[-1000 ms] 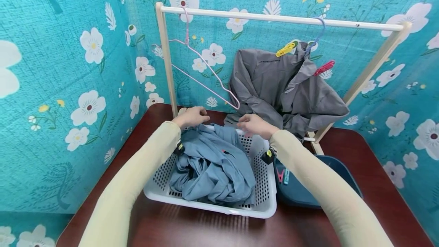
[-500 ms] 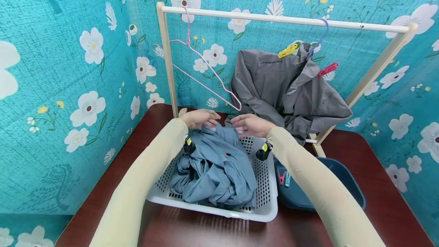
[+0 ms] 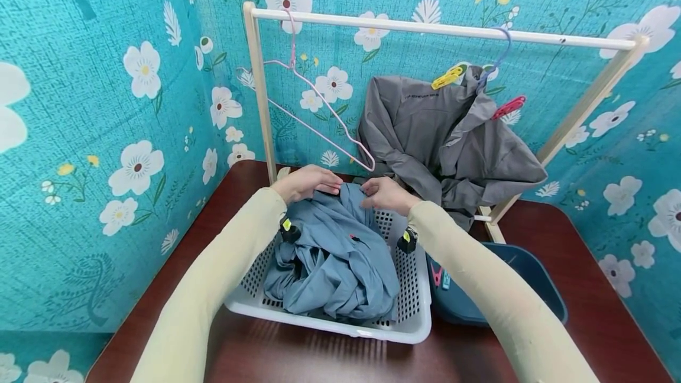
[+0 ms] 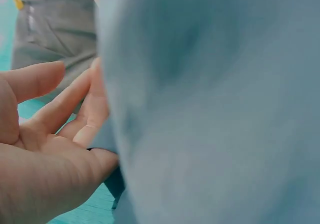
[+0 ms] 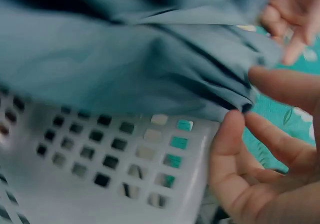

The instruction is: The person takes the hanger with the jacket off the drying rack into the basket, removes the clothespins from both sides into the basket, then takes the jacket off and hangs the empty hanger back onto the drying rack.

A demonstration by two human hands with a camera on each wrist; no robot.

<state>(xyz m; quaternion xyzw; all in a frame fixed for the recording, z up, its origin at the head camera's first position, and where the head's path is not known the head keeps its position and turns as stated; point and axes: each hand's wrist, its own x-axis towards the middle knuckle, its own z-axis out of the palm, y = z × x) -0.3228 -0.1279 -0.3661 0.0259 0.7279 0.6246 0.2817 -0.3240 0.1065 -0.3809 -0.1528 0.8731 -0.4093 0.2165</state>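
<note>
Garment [image 3: 335,265], blue-grey and much wrinkled, with a small red mark [image 3: 353,237], lies heaped in the basket [image 3: 393,336]; the right fingers [image 5: 231,134] pinch its edge, the left fingers [image 4: 96,104] touch it, their grip unclear.

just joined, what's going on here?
A person is handling blue-grey cloth that lies bunched in a white basket. Their right hand pinches its far edge; their left hand is at that edge too, though its grip is hard to make out. Behind, a grey garment hangs from the rail, while a pink hanger there holds nothing. The blue-grey cloth isn't hung.
</note>
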